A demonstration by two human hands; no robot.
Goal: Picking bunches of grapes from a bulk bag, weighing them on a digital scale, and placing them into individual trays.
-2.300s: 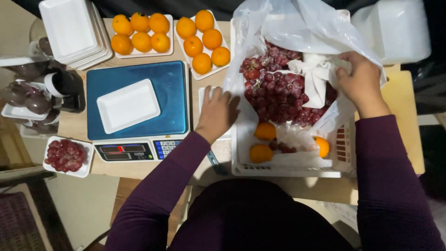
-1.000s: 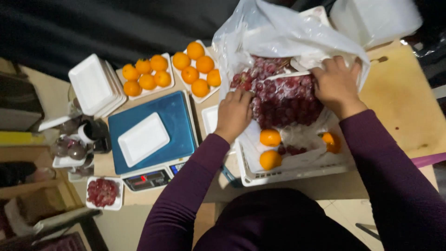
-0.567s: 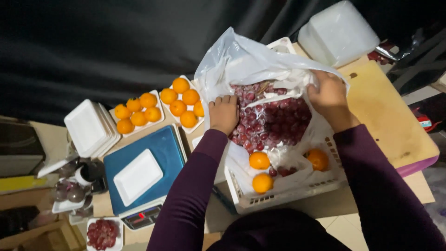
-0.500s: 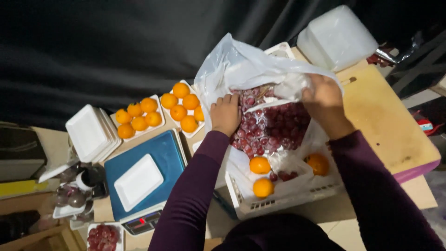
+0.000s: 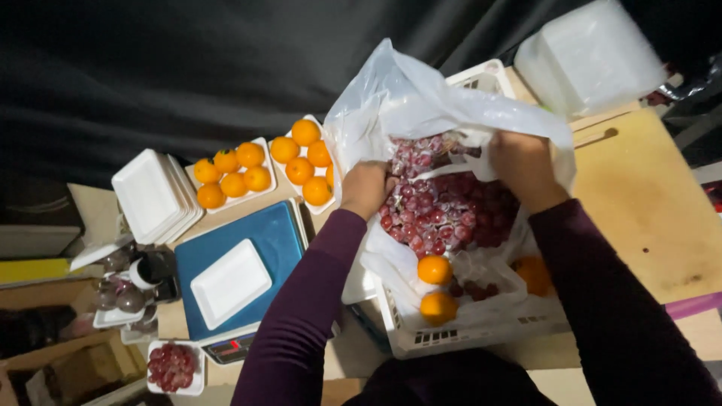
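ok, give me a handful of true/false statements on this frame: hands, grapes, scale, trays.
1. Both hands, the left hand and the right hand, are at the red grapes inside the clear plastic bag. True.
2. The foam tray on the scale is full of grapes. False: it is empty; the small tray of grapes sits beside the blue scale.
3. Loose oranges lie in the white basket. True.
4. The two trays of oranges sit on the scale. False: they sit on the table behind it.
5. A stack of empty white trays stands left of the oranges. True.
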